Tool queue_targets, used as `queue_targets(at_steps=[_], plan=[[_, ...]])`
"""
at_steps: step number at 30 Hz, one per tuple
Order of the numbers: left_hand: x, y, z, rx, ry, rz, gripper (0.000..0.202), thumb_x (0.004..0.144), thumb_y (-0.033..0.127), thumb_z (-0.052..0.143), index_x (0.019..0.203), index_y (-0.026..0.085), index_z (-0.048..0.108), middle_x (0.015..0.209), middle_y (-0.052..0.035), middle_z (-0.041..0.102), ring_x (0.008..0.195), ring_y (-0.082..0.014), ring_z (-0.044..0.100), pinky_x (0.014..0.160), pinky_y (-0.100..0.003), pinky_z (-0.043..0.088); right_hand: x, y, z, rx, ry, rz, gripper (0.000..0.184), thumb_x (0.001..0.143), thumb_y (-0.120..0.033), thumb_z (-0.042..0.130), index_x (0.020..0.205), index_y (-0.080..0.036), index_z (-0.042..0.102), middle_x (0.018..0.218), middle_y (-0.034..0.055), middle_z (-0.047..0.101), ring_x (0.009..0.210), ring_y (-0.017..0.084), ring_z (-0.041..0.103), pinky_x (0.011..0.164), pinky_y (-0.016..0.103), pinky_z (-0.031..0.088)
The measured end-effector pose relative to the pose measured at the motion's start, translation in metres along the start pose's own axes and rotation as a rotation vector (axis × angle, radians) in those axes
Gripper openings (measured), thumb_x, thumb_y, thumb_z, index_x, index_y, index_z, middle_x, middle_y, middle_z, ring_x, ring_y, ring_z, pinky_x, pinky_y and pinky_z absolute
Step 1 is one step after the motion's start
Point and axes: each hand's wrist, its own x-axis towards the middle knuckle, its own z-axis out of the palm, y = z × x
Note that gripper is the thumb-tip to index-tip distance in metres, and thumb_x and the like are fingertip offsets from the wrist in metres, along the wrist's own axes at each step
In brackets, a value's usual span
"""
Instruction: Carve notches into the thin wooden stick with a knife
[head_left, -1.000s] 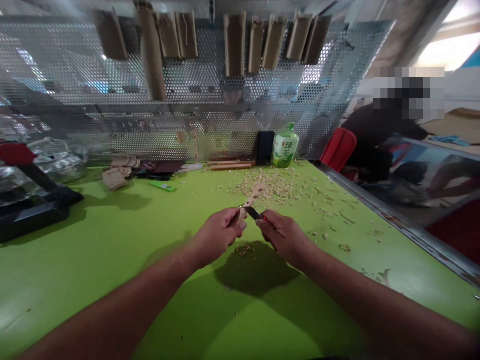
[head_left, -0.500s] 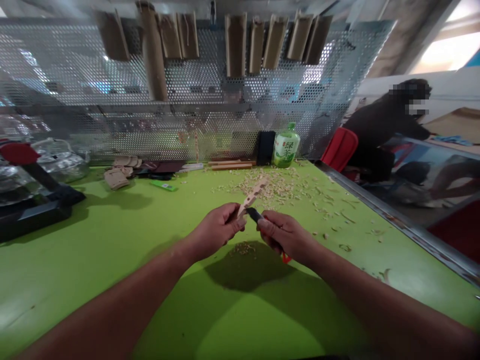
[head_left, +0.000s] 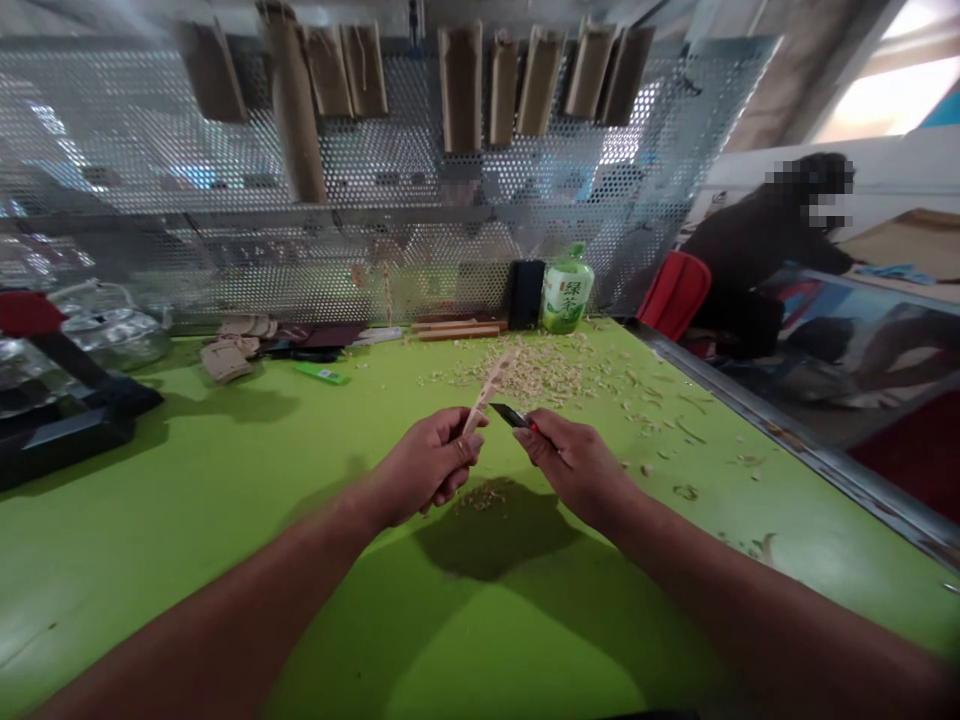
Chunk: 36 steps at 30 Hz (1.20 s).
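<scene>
Closest to the onlooker, the person's two bare forearms reach out over the green tabletop, hands raised just above it. The fingers of the left hand are closed around the lower end of a notched strip of pale wood, which tilts up and away. The fingers of the right hand are closed around a utility knife with a dark blade and a touch of red, its tip just beside the wood.

Beyond the hands, a scatter of wood shavings spreads out in front of a green-labelled plastic bottle. Just left of the bottle stands a black case, and further left lie wooden sticks, a green lighter and a small stack of carved wooden pieces. Well left of the bottle sits a black stand with glassware. Behind the bottle rises a perforated metal panel hung with long brown strips. To the bottle's right, a person in dark clothing sits beside a red chair back.
</scene>
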Motion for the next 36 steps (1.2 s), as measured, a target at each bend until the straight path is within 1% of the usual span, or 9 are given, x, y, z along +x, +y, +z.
queue_targets(at_steps=[3, 8, 10, 15, 21, 25, 30, 33, 36], plan=[[-0.002, 0.003, 0.003, 0.021, -0.007, -0.011, 0.038, 0.091, 0.041, 0.054, 0.122, 0.019, 0.050, 0.058, 0.0094, 0.044, 0.035, -0.0032, 0.034, 0.031, -0.014, 0.028, 0.000, -0.003, 0.000, -0.047, -0.020, 0.008, 0.034, 0.096, -0.046, 0.038, 0.072, -0.022, 0.040, 0.058, -0.0033, 0.043, 0.052, 0.011, 0.041, 0.051, 0.025, 0.025], [-0.005, 0.005, 0.005, 0.036, -0.040, -0.027, 0.035, 0.092, 0.044, 0.053, 0.115, 0.017, 0.052, 0.054, 0.0096, 0.044, 0.033, -0.0032, 0.034, 0.031, -0.015, 0.028, -0.001, -0.005, 0.000, -0.157, 0.010, 0.023, 0.034, 0.096, -0.047, 0.037, 0.075, -0.022, 0.043, 0.058, -0.0029, 0.044, 0.050, 0.011, 0.040, 0.051, 0.025, 0.022], [-0.006, 0.005, 0.005, 0.002, -0.056, -0.037, 0.036, 0.091, 0.046, 0.053, 0.113, 0.018, 0.052, 0.053, 0.0101, 0.043, 0.033, -0.0035, 0.033, 0.030, -0.015, 0.027, -0.001, -0.005, -0.001, -0.221, 0.020, 0.024, 0.035, 0.097, -0.048, 0.035, 0.077, -0.022, 0.045, 0.059, -0.0020, 0.047, 0.049, 0.011, 0.039, 0.051, 0.026, 0.021], [-0.007, 0.010, 0.010, -0.123, -0.054, -0.085, 0.028, 0.092, 0.038, 0.054, 0.111, 0.018, 0.053, 0.051, 0.0119, 0.035, 0.034, -0.0029, 0.027, 0.031, -0.014, 0.025, -0.003, -0.008, -0.001, -0.372, 0.035, 0.019, 0.037, 0.098, -0.049, 0.032, 0.079, -0.022, 0.048, 0.062, 0.0010, 0.052, 0.049, 0.012, 0.036, 0.051, 0.028, 0.018], [-0.009, 0.011, 0.013, -0.155, -0.050, -0.078, 0.027, 0.091, 0.033, 0.056, 0.113, 0.017, 0.055, 0.053, 0.0117, 0.032, 0.036, -0.0024, 0.023, 0.032, -0.014, 0.020, -0.004, -0.012, 0.002, -0.184, -0.075, 0.115, 0.031, 0.097, -0.044, 0.034, 0.076, -0.023, 0.040, 0.057, -0.0018, 0.046, 0.048, 0.012, 0.038, 0.049, 0.027, 0.020], [-0.008, 0.009, 0.012, -0.126, -0.053, -0.070, 0.028, 0.092, 0.032, 0.055, 0.116, 0.017, 0.056, 0.052, 0.0123, 0.030, 0.035, -0.0025, 0.022, 0.032, -0.014, 0.019, -0.003, -0.010, 0.005, 0.048, -0.152, 0.164, 0.034, 0.096, -0.047, 0.035, 0.073, -0.023, 0.038, 0.056, -0.0035, 0.044, 0.049, 0.011, 0.039, 0.048, 0.025, 0.023], [-0.008, 0.012, 0.013, -0.077, -0.054, -0.066, 0.029, 0.092, 0.033, 0.053, 0.117, 0.017, 0.055, 0.051, 0.0126, 0.030, 0.035, -0.0027, 0.022, 0.031, -0.015, 0.020, -0.001, -0.007, 0.005, 0.306, -0.254, 0.234, 0.035, 0.094, -0.050, 0.038, 0.071, -0.023, 0.038, 0.051, -0.0059, 0.042, 0.042, 0.009, 0.036, 0.045, 0.024, 0.025], [-0.009, 0.015, 0.012, -0.047, -0.049, -0.064, 0.028, 0.093, 0.034, 0.053, 0.115, 0.017, 0.055, 0.053, 0.0121, 0.032, 0.035, -0.0024, 0.024, 0.032, -0.014, 0.022, -0.001, -0.007, 0.004, 0.318, -0.207, 0.208, 0.035, 0.094, -0.048, 0.040, 0.069, -0.023, 0.038, 0.051, -0.0052, 0.043, 0.043, 0.009, 0.037, 0.045, 0.024, 0.026], [-0.009, 0.014, 0.010, -0.064, -0.010, -0.078, 0.025, 0.093, 0.033, 0.052, 0.112, 0.017, 0.054, 0.054, 0.0117, 0.035, 0.035, -0.0021, 0.025, 0.032, -0.014, 0.022, -0.001, -0.007, 0.003, 0.141, -0.062, 0.130, 0.036, 0.094, -0.050, 0.040, 0.070, -0.023, 0.038, 0.055, -0.0037, 0.044, 0.049, 0.011, 0.040, 0.048, 0.025, 0.025]])
